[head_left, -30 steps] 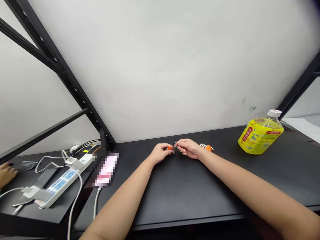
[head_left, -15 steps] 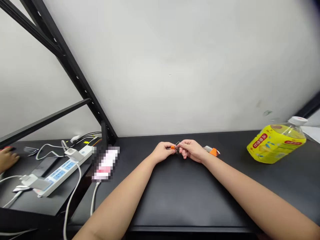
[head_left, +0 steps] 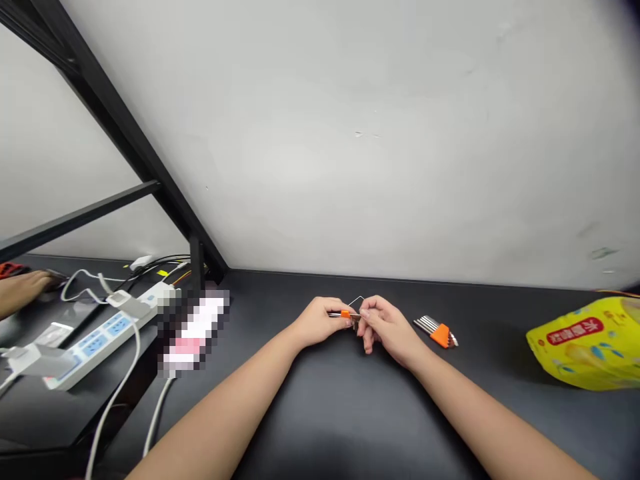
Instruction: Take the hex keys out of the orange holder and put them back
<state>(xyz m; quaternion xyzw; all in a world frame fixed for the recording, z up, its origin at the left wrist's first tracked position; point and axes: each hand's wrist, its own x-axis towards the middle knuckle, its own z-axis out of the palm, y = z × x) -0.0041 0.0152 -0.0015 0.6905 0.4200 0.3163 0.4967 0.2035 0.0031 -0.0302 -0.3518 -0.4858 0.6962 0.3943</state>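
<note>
My left hand [head_left: 320,321] is closed around a small orange holder of hex keys [head_left: 344,314] near the back of the black table [head_left: 350,407]. My right hand [head_left: 385,324] meets it from the right, its fingertips pinching a thin silver key [head_left: 358,301] that sticks up from that holder. A second orange holder of hex keys [head_left: 437,330] lies on the table just right of my right hand, touched by neither hand.
A yellow plastic bottle [head_left: 586,344] lies at the far right. On the left shelf are a white power strip [head_left: 95,336] with plugs and cables, and another person's hand [head_left: 23,291]. A black rack post [head_left: 125,143] slants up at the left. A white wall stands behind.
The view has swung left and down, so the bottle slid towards the right edge. Both hands stay joined at the orange holder; a thin key now juts up between them.
</note>
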